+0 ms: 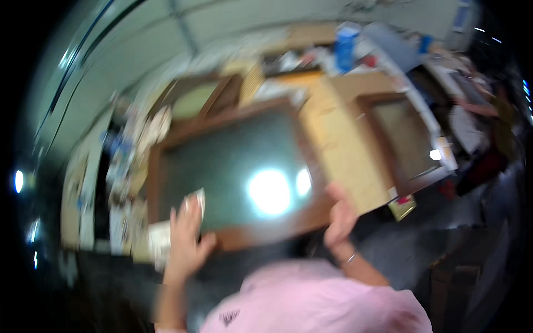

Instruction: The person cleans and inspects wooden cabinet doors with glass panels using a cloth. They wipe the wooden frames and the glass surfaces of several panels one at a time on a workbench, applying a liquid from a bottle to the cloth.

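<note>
A brown wooden frame (233,240) with a dark, shiny glass pane (222,161) lies in front of me, with bright lights reflected in the glass. My left hand (189,238) is at its near left corner. A pale cloth (160,240) is under that hand, showing beyond the fingertips and beside the wrist. The left fingers are stretched out over the cloth and press it on the glass. My right hand (340,222) is beside the near right corner, fingers apart, pointing up along the frame's edge. Blur hides whether it touches the wood.
A second framed panel (402,133) lies to the right on brown cardboard (344,150). Another wooden frame (222,94) is behind on the left. A blue container (346,47) stands at the back. Clutter (122,161) lines the left side. Another person's arm (477,107) shows at far right.
</note>
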Motion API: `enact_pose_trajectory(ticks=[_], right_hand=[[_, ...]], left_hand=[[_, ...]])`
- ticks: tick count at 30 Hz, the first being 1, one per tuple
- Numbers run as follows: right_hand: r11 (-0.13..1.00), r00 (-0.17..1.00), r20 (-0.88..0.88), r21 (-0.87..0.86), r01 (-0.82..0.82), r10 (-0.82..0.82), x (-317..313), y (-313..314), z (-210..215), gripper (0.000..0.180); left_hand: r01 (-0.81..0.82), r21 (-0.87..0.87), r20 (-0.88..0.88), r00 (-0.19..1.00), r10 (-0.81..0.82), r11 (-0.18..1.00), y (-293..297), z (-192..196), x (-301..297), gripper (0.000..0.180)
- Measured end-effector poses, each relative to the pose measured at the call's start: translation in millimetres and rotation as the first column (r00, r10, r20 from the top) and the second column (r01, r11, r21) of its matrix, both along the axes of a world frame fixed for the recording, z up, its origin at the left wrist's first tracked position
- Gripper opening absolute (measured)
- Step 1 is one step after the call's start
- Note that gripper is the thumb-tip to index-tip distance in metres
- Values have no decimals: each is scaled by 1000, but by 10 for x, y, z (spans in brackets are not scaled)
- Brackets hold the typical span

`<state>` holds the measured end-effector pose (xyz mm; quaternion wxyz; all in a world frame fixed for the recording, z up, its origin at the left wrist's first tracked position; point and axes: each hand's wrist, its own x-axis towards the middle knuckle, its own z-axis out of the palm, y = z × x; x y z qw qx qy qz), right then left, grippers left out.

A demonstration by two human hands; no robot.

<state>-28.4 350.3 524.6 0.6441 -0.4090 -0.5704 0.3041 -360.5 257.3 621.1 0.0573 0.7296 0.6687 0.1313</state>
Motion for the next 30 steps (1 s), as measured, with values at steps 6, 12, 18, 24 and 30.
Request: enact_pose_trajectory(ticks=[6, 12, 18, 24, 30], right_hand=[[975, 975, 18, -12, -221, 222, -455, -140, -188, 40], [955, 950, 105, 14, -295, 292, -40, -109, -232, 45], [935, 943, 196, 185, -304, 268, -109, -70, -415, 67], [876, 885, 238, 181, -446, 401, -84, 41, -535, 71], [845, 861, 306, 232, -482, 407, -19, 113, -580, 73]], left_hand=[[251, -67, -58, 965, -255, 966, -47, 9, 504, 96], [476, -170, -116, 860, -498, 863, 219, 57, 750, 82], [476, -132, -45, 873, -485, 870, 106, -95, 671, 91], [544, -135, -44, 832, -554, 828, 250, -93, 710, 90], [575, -149, -42, 809, -586, 804, 354, -99, 712, 88]])
